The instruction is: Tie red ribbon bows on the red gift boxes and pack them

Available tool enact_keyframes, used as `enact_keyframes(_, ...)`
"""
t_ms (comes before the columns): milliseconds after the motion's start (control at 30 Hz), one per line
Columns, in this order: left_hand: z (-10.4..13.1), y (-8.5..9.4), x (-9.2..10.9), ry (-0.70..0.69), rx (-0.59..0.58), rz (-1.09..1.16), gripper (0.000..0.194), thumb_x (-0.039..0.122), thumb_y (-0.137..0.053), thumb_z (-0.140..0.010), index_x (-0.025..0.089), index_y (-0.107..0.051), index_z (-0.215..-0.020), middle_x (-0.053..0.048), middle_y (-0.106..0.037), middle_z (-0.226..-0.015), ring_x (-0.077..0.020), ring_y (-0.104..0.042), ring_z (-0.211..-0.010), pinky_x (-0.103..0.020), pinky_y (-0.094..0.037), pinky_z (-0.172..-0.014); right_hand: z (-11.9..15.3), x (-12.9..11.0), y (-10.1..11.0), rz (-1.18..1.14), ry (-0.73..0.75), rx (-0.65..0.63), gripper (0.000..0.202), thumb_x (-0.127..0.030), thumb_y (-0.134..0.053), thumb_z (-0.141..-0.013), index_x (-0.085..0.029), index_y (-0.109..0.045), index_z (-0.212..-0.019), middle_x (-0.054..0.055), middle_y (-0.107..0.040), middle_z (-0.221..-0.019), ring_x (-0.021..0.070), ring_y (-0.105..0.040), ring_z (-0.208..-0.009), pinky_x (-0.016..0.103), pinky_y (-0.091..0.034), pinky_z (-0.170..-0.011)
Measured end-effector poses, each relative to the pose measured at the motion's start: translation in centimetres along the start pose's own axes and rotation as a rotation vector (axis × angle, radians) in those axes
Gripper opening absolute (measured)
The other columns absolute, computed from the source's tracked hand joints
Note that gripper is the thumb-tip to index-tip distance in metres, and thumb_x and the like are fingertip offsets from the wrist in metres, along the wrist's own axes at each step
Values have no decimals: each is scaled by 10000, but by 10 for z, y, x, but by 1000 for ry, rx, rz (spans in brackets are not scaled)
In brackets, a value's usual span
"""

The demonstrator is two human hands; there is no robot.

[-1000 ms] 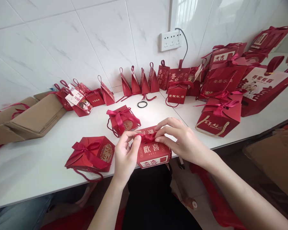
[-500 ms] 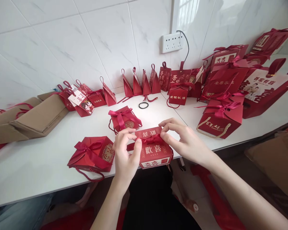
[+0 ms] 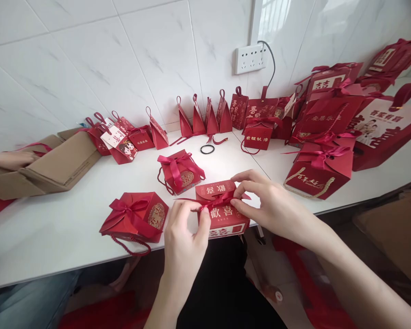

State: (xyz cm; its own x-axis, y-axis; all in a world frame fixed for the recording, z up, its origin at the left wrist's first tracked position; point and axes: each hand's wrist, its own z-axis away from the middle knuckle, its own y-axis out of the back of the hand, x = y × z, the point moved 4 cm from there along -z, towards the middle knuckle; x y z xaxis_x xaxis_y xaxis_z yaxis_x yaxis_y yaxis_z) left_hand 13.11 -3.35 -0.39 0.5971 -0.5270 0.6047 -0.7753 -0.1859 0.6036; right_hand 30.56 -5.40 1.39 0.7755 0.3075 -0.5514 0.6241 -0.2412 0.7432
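A red gift box (image 3: 226,221) with gold characters sits at the table's front edge, right before me. Across its top runs a dark red ribbon (image 3: 219,199). My left hand (image 3: 188,224) pinches the ribbon at the left side between thumb and fingers. At the right side, my right hand (image 3: 256,196) pinches the ribbon too, thumb and fingertips together. Left of my left hand stands a red box with a bow (image 3: 135,217) and a twisted cord handle. Just behind is a smaller bow-tied red box (image 3: 181,171).
A black ring (image 3: 207,149) lies mid-table. Small red bags (image 3: 210,119) line the tiled wall under a power socket (image 3: 250,59). Bigger red boxes (image 3: 320,169) crowd the right. At left, another person's hand (image 3: 18,158) reaches into an open cardboard carton (image 3: 60,160).
Both my hands keep hold of the ribbon, and its ends now show more across the box top. Another person's hand has come into the carton at left. The view has shifted slightly.
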Motion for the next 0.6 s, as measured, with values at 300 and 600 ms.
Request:
enact_keyframes(300, -3, -6, -22, 307, -81, 333, 158, 277, -533, -810, 191, -509, -678, -24, -530, -929, -152, -550, -827, -245, -445, -689, 0, 13, 6, -27, -83, -84, 113, -235, -567, -828, -238, -647, -749, 29, -611, -1069, 147, -632, -773, 290, -510, -743)
enact_keyframes(600, -4, -14, -33, 421, -105, 485, 214, 333, -551, -776, 192, -476, -633, 8, -470, -685, -130, -469, -667, -225, -370, -576, 11, 12, -3, -74, -309, -148, 351, -554, -486, -849, -214, -516, -767, -20, -577, -597, 129, -527, -496, 236, -376, -483)
